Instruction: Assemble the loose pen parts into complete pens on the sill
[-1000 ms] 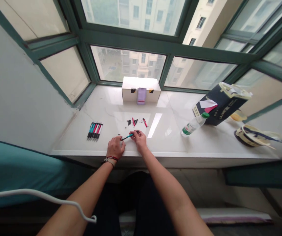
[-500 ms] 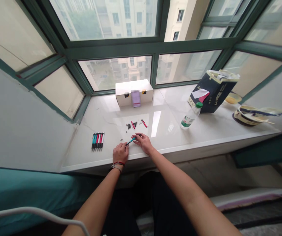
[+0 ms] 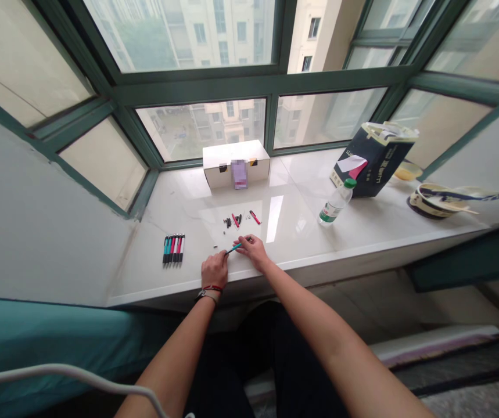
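A teal pen [image 3: 234, 248] with a dark lower end slants between my two hands above the white sill. My left hand [image 3: 215, 270] is closed on its dark end, near the sill's front edge. At the other end, the fingers of my right hand [image 3: 251, 252] pinch the teal barrel. Beyond the hands lie small black pen parts [image 3: 228, 222], a short red barrel [image 3: 235, 220] and another red pen piece [image 3: 255, 217]. A small metal piece [image 3: 215, 247] rests just past my left hand. Several assembled pens [image 3: 173, 250] stand in a neat row at the left.
A white box [image 3: 236, 165] sits against the window. To the right are a water bottle [image 3: 337, 202] with a green cap, a dark blue carton [image 3: 373, 159] and a paper bowl [image 3: 432, 201]. The sill's front edge [image 3: 319, 262] runs below my hands.
The view has shifted slightly. Both hands keep their grip on the teal pen, and the loose parts and row of pens lie as before.
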The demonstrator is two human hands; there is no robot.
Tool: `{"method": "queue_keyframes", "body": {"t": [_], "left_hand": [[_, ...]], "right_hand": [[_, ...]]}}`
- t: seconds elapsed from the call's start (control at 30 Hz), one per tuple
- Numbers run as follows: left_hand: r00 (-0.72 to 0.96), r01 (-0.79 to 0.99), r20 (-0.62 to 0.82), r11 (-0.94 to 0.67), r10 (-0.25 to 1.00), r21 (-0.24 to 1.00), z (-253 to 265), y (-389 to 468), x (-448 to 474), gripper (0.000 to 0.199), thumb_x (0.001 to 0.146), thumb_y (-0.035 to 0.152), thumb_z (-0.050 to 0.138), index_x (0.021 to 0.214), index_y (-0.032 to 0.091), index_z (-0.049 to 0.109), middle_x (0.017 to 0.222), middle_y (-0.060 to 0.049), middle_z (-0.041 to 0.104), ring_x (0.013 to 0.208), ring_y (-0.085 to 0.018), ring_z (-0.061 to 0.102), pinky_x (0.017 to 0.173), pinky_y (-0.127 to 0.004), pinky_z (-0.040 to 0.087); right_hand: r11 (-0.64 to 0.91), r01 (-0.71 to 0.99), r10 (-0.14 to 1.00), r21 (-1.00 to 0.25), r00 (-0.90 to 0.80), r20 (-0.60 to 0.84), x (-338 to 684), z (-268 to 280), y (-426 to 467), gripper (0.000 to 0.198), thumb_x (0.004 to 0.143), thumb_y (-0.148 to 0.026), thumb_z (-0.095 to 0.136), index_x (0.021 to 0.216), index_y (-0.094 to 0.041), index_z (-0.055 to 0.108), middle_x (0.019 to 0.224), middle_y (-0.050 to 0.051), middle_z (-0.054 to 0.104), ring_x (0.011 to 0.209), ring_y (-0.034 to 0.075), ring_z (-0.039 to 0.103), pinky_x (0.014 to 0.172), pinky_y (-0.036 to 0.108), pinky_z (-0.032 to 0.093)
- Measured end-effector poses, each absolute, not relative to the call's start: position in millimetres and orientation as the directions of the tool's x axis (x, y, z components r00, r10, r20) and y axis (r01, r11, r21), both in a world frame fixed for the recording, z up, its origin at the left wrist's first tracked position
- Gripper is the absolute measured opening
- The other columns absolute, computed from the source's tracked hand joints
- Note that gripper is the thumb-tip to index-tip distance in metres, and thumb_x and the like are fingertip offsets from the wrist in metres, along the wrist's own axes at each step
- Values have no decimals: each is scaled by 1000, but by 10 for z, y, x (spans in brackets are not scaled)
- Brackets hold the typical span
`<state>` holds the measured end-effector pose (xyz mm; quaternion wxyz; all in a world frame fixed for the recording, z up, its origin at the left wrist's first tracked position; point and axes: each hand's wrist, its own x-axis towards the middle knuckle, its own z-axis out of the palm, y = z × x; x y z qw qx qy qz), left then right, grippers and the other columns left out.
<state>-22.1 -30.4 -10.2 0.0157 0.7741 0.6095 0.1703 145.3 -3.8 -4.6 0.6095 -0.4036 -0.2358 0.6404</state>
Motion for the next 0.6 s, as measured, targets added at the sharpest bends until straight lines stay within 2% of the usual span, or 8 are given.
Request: {"method": "queue_keyframes", "body": {"t": [0.1, 0.17, 0.3, 0.4, 0.5, 0.6], "left_hand": [[182, 942, 233, -238, 955, 237, -94, -309, -206, 37, 102, 37, 37, 119, 22, 66, 91, -8, 71, 89, -22, 59, 77, -34, 37], [162, 944, 236, -220, 958, 244, -91, -311, -198, 37, 102, 36, 38, 119, 21, 66, 89, -9, 70, 88, -22, 59, 77, -33, 36], [157, 946, 246, -217, 956, 239, -96, -308, -192, 36, 101, 36, 38, 118, 21, 66, 89, -9, 70, 88, -22, 59, 77, -34, 36], [160, 945, 249, -221, 955, 240, -105, -306, -197, 36, 101, 36, 38, 118, 21, 66, 89, -9, 70, 87, -22, 59, 77, -33, 36], [162, 943, 251, -225, 954, 246, -110, -308, -204, 36, 101, 36, 38, 118, 21, 66, 90, -9, 70, 87, -22, 59, 78, -33, 36], [163, 941, 258, -228, 952, 249, -109, -310, -207, 36, 101, 36, 38, 118, 21, 66, 89, -9, 70, 87, -22, 59, 77, -33, 36]], "right_hand": [[-195, -681, 967, -706, -11, -256, 1503, -18, -53, 47, 72, -49, 82, 102, -20, 62, 99, 11, 75, 97, 24, 71, 88, 38, 56], [-222, -725, 962, -652, -52, -269, 1543, -6, -64, 45, 77, -49, 78, 107, -21, 62, 104, 12, 74, 103, 25, 70, 91, 40, 55], [-231, -759, 967, -609, -110, -230, 1607, -7, -84, 39, 74, -33, 81, 109, -21, 66, 115, 10, 72, 113, 24, 65, 97, 39, 51], [-224, -760, 971, -610, -118, -209, 1609, -13, -88, 35, 72, -28, 82, 103, -21, 68, 115, 8, 72, 113, 23, 64, 97, 38, 50], [-200, -746, 971, -635, -64, -232, 1576, -18, -81, 26, 70, -31, 84, 86, -20, 67, 102, 6, 74, 105, 21, 66, 95, 38, 50], [-182, -743, 968, -644, -19, -252, 1548, -19, -73, 29, 66, -32, 87, 77, -20, 62, 93, 6, 75, 99, 21, 67, 93, 38, 51]]}}
